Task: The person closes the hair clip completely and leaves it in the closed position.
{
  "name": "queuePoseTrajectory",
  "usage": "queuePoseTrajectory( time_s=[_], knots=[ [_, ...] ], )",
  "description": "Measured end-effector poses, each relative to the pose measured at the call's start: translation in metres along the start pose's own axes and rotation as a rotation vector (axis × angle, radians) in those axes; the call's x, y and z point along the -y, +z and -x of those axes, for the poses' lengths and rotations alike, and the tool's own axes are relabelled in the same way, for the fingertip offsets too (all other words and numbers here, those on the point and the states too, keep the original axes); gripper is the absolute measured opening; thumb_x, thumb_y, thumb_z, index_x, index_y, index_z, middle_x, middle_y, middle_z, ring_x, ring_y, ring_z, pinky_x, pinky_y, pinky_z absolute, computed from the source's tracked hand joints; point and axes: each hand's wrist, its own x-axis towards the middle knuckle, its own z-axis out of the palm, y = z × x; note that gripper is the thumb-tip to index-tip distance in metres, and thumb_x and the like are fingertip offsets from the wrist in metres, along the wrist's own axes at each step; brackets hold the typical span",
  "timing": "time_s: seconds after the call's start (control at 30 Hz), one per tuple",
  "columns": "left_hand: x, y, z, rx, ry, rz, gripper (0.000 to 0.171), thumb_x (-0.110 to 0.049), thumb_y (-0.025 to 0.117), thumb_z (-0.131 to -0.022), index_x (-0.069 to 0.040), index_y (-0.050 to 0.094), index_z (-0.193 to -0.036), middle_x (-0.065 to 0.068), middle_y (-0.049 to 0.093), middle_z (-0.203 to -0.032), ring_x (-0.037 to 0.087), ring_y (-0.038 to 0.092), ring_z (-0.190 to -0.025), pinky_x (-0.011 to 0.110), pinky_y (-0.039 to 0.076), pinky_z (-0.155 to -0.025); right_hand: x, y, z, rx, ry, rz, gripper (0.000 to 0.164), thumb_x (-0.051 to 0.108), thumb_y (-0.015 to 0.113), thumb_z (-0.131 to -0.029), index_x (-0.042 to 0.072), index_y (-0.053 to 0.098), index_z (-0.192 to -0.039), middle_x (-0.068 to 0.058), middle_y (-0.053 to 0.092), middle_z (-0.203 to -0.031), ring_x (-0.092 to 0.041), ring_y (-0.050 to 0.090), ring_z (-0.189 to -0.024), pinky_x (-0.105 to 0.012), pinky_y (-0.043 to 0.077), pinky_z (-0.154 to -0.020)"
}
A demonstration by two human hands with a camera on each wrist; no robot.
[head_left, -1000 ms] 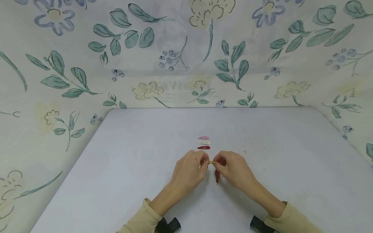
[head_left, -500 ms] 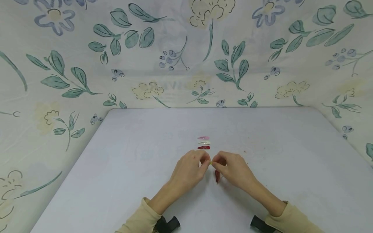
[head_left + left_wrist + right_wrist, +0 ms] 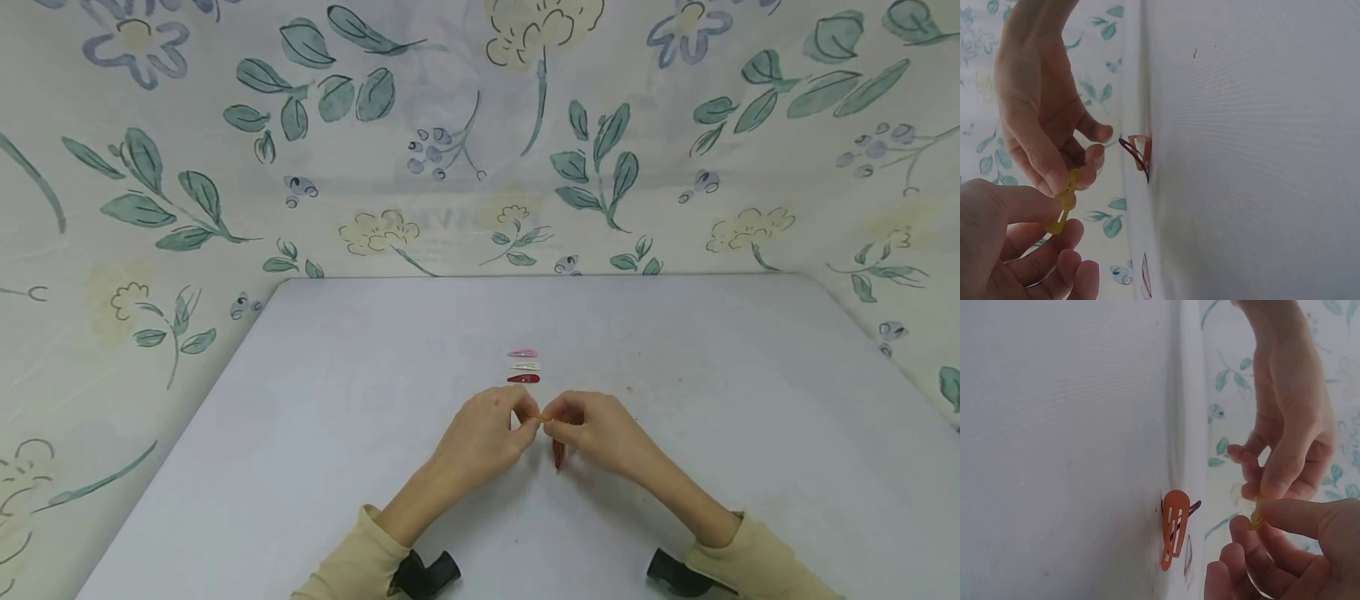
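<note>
My left hand (image 3: 486, 435) and right hand (image 3: 602, 431) meet over the table, both pinching a small yellow snap hair clip (image 3: 1054, 227) between thumb and fingertips. In the head view it is mostly hidden by the fingers; in the left wrist view its slotted body shows tilted between the hands. Beneath the right hand, an orange snap hair clip (image 3: 1177, 501) stands on the table, with a dark piece (image 3: 1195, 506) jutting out beside it. Beyond the left hand lie a red hair clip (image 3: 523, 378), a white one (image 3: 525, 366) and a pink one (image 3: 522, 353), lined up in a column.
The white table (image 3: 360, 358) ends at a floral cloth (image 3: 450, 192) at the back and sides. Tiny specks dot its right half. Black wrist devices (image 3: 427, 575) sit at both beige sleeves (image 3: 360, 554).
The gap between the two hands' fingertips has narrowed, and less of the yellow hair clip shows from above. The row of hair clips stays as it was.
</note>
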Motion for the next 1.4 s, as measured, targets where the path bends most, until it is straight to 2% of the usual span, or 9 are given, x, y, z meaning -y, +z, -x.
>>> queuePoseTrajectory(
  time_s=[0.17,0.3,0.5,0.73,0.83,1.03,1.2,1.4],
  knots=[
    [0.002,0.001,0.000,0.002,-0.014,0.009,0.008,-0.011,0.070,-0.087,-0.017,0.065,-0.085,-0.007,0.065,-0.083,0.011,0.053,-0.074,0.026,0.044,-0.067,0.000,-0.003,-0.003,0.035,0.016,0.006,0.011,0.014,0.067,-0.091,0.012,0.074,-0.100,0.003,0.070,-0.087,-0.013,0.059,-0.079,-0.031,0.049,-0.069],
    [0.003,0.001,-0.002,0.034,-0.029,0.030,0.005,-0.011,0.070,-0.087,-0.016,0.068,-0.088,-0.006,0.067,-0.087,0.011,0.054,-0.076,0.026,0.045,-0.068,-0.001,-0.007,-0.004,0.054,0.041,0.032,0.013,0.014,0.066,-0.092,0.012,0.074,-0.102,0.003,0.071,-0.092,-0.014,0.059,-0.084,-0.031,0.048,-0.072],
    [0.002,0.002,-0.003,0.058,-0.025,0.030,0.004,-0.013,0.071,-0.087,-0.014,0.069,-0.090,-0.005,0.067,-0.089,0.015,0.059,-0.084,0.030,0.048,-0.074,-0.004,-0.011,-0.003,0.080,0.029,0.037,0.012,0.015,0.068,-0.091,0.011,0.074,-0.100,0.004,0.070,-0.089,-0.014,0.058,-0.080,-0.031,0.047,-0.069],
    [-0.002,0.006,-0.010,0.029,0.032,-0.001,0.007,-0.013,0.072,-0.088,-0.013,0.068,-0.094,-0.003,0.068,-0.091,0.018,0.064,-0.091,0.033,0.052,-0.079,-0.009,-0.022,-0.004,0.081,0.027,0.028,0.013,0.018,0.068,-0.092,0.013,0.073,-0.102,0.004,0.069,-0.091,-0.014,0.058,-0.084,-0.032,0.048,-0.073],
    [-0.004,0.005,-0.018,0.028,0.054,-0.011,0.009,-0.013,0.072,-0.088,-0.012,0.068,-0.096,-0.002,0.069,-0.092,0.019,0.065,-0.091,0.033,0.052,-0.078,-0.010,-0.031,-0.005,0.080,-0.010,0.059,0.013,0.017,0.068,-0.092,0.012,0.073,-0.103,0.003,0.068,-0.091,-0.014,0.058,-0.084,-0.032,0.048,-0.073],
    [-0.003,-0.003,-0.039,0.054,0.049,-0.054,0.013,-0.011,0.071,-0.088,-0.009,0.072,-0.101,0.001,0.070,-0.093,0.017,0.065,-0.091,0.031,0.054,-0.080,-0.008,-0.044,-0.019,0.065,-0.112,0.169,0.015,0.014,0.068,-0.092,0.008,0.071,-0.106,0.002,0.065,-0.086,-0.016,0.056,-0.081,-0.029,0.049,-0.068],
    [0.002,-0.015,-0.067,0.082,0.033,-0.097,0.014,-0.011,0.070,-0.089,-0.008,0.073,-0.102,0.002,0.069,-0.092,0.015,0.061,-0.083,0.030,0.052,-0.074,-0.001,-0.054,-0.043,0.029,-0.159,0.264,0.019,0.012,0.071,-0.090,0.006,0.070,-0.108,-0.001,0.064,-0.085,-0.018,0.055,-0.080,-0.028,0.049,-0.068],
    [0.011,-0.022,-0.101,0.124,-0.024,-0.145,0.016,-0.013,0.068,-0.091,-0.007,0.072,-0.105,0.004,0.070,-0.096,0.018,0.062,-0.088,0.032,0.053,-0.079,0.001,-0.064,-0.077,-0.019,-0.190,0.427,0.021,0.012,0.071,-0.091,0.004,0.070,-0.110,-0.005,0.065,-0.087,-0.021,0.056,-0.079,-0.031,0.049,-0.069]
  ],
)
